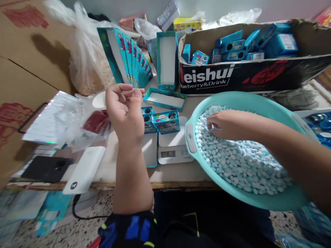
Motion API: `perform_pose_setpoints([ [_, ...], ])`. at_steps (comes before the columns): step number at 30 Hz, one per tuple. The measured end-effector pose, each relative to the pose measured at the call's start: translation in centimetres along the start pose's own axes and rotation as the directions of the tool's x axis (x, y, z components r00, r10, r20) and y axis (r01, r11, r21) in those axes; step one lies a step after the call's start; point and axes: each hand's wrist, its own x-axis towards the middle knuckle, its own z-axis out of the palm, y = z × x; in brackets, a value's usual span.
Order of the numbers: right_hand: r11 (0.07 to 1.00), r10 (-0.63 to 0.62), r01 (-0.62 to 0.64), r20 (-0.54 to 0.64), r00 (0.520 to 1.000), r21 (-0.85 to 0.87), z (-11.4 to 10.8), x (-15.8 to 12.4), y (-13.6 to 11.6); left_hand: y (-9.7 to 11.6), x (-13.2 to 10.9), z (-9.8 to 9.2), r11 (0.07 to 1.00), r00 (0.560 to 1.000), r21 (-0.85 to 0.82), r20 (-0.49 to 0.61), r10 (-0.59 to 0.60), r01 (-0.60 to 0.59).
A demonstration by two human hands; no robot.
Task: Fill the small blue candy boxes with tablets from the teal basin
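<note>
Head view: I log candies [240, 162] in the turquoise basin [248, 100], under the right hand [225, 124], its fingers curled among them; whether any are grasped, I cannot tell. Left hand [126, 112] raised well apart, fingertips together, contents unclear.

The pale bench [178, 175] carries 1 white scale [167, 140], 1 cardboard carton [219, 86], 1 stack of teal trays [167, 58] and 1 white power bank [86, 168] jutting past its front.
</note>
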Motion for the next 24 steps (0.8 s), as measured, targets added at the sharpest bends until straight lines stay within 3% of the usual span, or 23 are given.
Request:
perform_pose_setpoints([
  [4,1.000,0.005,-0.005,0.054,0.999,0.002,-0.6,-0.2,-0.4,0.3,0.1,-0.3,0.999,0.998,0.050,0.057,0.002,-0.005],
  [6,1.000,0.000,0.000,0.048,0.999,0.007,-0.6,-0.2,-0.6,0.4,0.1,-0.9,0.992,0.975,0.125,0.220,-0.023,-0.005],
  [7,1.000,-0.001,0.000,0.044,0.999,0.008,-0.6,-0.2,-0.6,0.4,0.1,-1.3,0.984,0.935,0.181,0.349,-0.058,-0.006],
  [9,1.000,0.010,-0.010,0.031,0.999,-0.001,-0.6,-0.3,-0.6,0.3,0.1,-1.9,0.946,0.783,0.323,0.596,-0.178,-0.031],
  [10,1.000,0.022,-0.021,0.027,0.999,-0.011,-0.6,-0.3,-0.6,0.2,0.1,-2.1,0.918,0.710,0.391,0.663,-0.236,-0.061],
  [11,0.999,0.032,-0.031,0.027,0.999,-0.022,-0.6,-0.4,-0.5,0.1,0.0,-2.2,0.893,0.675,0.440,0.687,-0.268,-0.094],
  [12,0.999,0.039,-0.038,0.028,0.999,-0.029,-0.6,-0.4,-0.5,0.0,0.0,-2.1,0.876,0.680,0.467,0.682,-0.270,-0.121],
  [14,0.998,0.055,-0.054,0.033,0.998,-0.023,-0.7,-0.5,-0.4,0.0,-0.3,-1.7,0.877,0.761,0.453,0.622,-0.183,-0.159],
  [16,0.998,0.067,-0.067,0.031,0.997,0.007,-0.7,-0.6,-0.4,0.3,-0.7,-0.8,0.894,0.854,0.394,0.520,-0.025,-0.214],
  [17,0.997,0.069,-0.069,0.020,0.997,0.028,-0.7,-0.6,-0.4,0.6,-1.0,-0.4,0.892,0.883,0.367,0.465,0.069,-0.263],
  [18,0.997,0.068,-0.069,0.008,0.998,0.047,-0.7,-0.7,-0.4,0.8,-1.3,0.0,0.877,0.883,0.344,0.440,0.166,-0.336],
  [19,0.996,0.065,-0.064,-0.005,0.998,0.061,-0.6,-0.7,-0.4,1.1,-1.6,0.4,0.847,0.852,0.313,0.451,0.265,-0.430],
  [20,0.996,0.058,-0.057,-0.015,0.998,0.066,-0.6,-0.7,-0.4,1.3,-1.8,0.7,0.805,0.795,0.274,0.495,0.351,-0.526],
  [23,0.998,0.042,-0.042,-0.006,0.999,0.042,-0.6,-0.8,-0.6,1.6,-2.2,1.2,0.662,0.587,0.152,0.633,0.505,-0.734],
  [24,0.999,0.044,-0.044,0.004,0.999,0.028,-0.6,-0.8,-0.7,1.5,-2.3,1.2,0.617,0.558,0.146,0.619,0.553,-0.774],
])
